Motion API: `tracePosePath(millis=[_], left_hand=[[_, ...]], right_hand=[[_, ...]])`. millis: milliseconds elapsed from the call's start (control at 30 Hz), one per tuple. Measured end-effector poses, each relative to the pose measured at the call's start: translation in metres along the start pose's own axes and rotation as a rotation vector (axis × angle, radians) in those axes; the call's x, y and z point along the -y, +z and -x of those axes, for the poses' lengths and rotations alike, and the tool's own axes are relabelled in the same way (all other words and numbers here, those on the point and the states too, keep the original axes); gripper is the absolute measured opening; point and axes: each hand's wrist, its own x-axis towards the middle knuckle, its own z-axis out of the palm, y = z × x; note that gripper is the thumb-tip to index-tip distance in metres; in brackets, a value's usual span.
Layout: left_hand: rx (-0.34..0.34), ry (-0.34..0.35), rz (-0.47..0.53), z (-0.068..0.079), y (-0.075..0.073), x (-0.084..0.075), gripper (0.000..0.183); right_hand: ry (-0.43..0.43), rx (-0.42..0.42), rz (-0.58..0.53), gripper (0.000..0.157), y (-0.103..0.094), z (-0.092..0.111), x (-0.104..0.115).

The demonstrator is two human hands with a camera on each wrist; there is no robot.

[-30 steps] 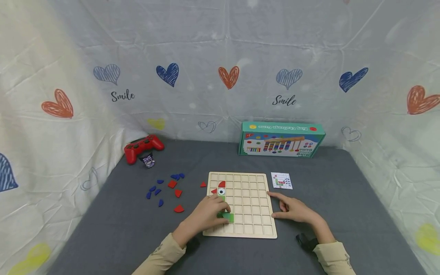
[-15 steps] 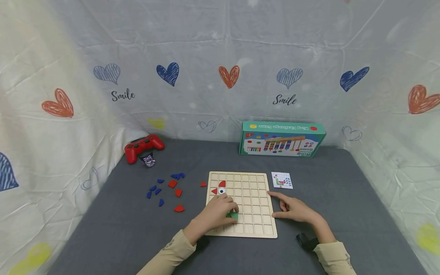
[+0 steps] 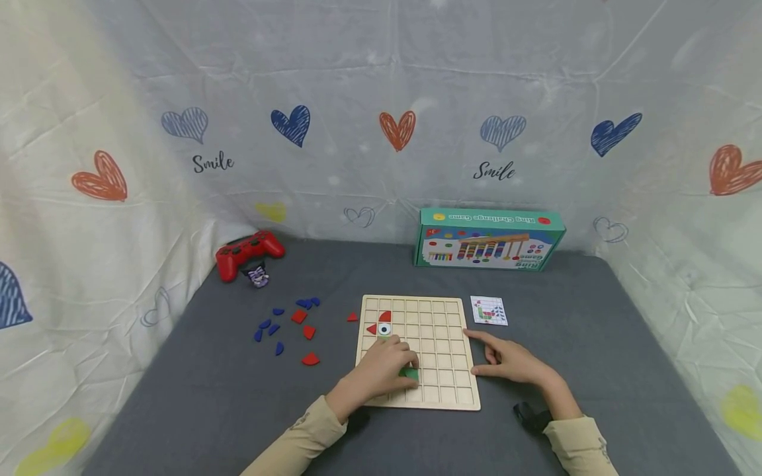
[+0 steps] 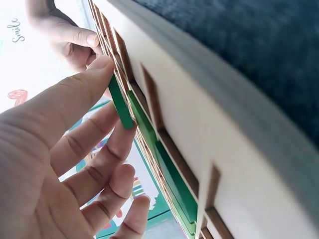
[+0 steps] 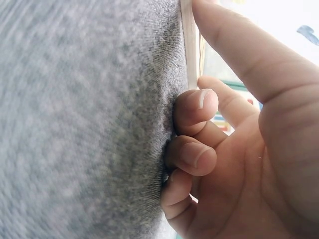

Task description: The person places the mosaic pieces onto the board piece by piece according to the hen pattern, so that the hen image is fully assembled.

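Note:
My left hand (image 3: pixel 381 367) pinches a flat green tile (image 4: pixel 121 101) between thumb and fingertips, over the lower part of the wooden grid board (image 3: pixel 443 361). In the left wrist view the tile is seen edge-on, tilted just above the grid, beside a light green tile (image 4: pixel 142 119) and a dark green tile (image 4: pixel 174 181) lying in cells. My right hand (image 3: pixel 514 362) touches the board's right edge with thumb and index finger; its other fingers are bent. At the board's upper left lie a white eye tile (image 3: pixel 384 328) and red pieces (image 3: pixel 385 317). My left hand hides some cells.
Left of the board lie several blue half-round pieces (image 3: pixel 279 348) and red pieces (image 3: pixel 310 359). A pattern card (image 3: pixel 489 311) is right of the board. Behind stand a green game box (image 3: pixel 488 241) and a red game controller (image 3: pixel 249 254) with a small figure (image 3: pixel 258 276).
My left hand has slid rightward across the lower board with the green tile in its pinch. My right hand stays at the board's edge.

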Motion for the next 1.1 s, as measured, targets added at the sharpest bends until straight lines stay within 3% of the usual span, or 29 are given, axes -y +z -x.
tracePosePath(millis=[367,633,1100], left_hand=[[-0.003,0.000,0.001,0.001,0.002,-0.002,0.021],[0.023,0.028,0.022,0.005,-0.001,0.008,0.024],[0.131,0.164,0.103,-0.003,-0.006,0.026,0.020]], right_hand=[[0.012,0.000,0.001,0.073,0.000,0.000,0.000],[-0.001,-0.006,0.009,0.072,0.000,-0.001,0.000],[-0.020,-0.009,0.007,0.071,0.000,-0.001,0.000]])
